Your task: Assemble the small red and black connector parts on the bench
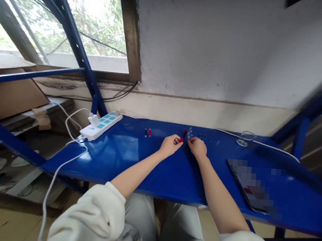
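Both my hands rest on a blue metal shelf [135,159] in front of me. My left hand [170,145] is curled, its fingertips pinched on a small red piece [181,140]. My right hand [198,146] is also curled, fingertips pinched beside a small clear piece [189,134]; whether it grips anything I cannot make out. A dark red and black piece [185,132] stands just beyond the fingers. Two more small pieces, one black and one red [147,132], stand to the left. A few tiny dark bits [204,137] lie to the right.
A white power strip [101,125] with a plugged charger and white cable lies at the shelf's back left. A flat dark device [252,187] lies at the right. A clear ring-shaped item [245,138] and a thin white cable sit at the back right. Blue frame struts rise on both sides.
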A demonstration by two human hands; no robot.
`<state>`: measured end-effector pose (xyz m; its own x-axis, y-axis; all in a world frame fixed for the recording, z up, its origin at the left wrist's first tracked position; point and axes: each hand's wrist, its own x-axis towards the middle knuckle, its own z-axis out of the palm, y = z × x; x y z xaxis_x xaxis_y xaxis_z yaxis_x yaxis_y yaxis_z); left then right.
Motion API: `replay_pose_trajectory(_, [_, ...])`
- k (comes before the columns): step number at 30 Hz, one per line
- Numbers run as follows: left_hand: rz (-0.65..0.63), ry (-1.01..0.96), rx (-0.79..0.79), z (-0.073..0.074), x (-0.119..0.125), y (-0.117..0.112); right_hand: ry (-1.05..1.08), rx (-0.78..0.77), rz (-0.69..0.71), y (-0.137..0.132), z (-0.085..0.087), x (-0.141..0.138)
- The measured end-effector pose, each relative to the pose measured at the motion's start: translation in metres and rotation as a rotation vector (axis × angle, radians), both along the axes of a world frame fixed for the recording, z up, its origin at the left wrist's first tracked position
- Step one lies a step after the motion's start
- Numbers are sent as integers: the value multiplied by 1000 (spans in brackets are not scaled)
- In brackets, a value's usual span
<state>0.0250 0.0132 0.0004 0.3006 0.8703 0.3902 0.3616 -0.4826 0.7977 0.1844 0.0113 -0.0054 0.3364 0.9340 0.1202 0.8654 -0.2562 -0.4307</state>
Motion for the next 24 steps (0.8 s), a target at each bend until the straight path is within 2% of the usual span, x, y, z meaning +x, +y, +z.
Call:
replay_pose_trajectory(5, [106,118,-73,-5,25,23,-11,-31,0,0,2,0])
replay_pose_trajectory(10, [211,233,-53,-5,41,33,-20,-40,11,1,2,1])
replay_pose_trajectory(17, [274,388,-20,-9,45,38,-15,-19,15,2,3,3])
replay_pose_trajectory(24, [277,419,-49,-11,44,40,-9,-24,7,3,3,2])
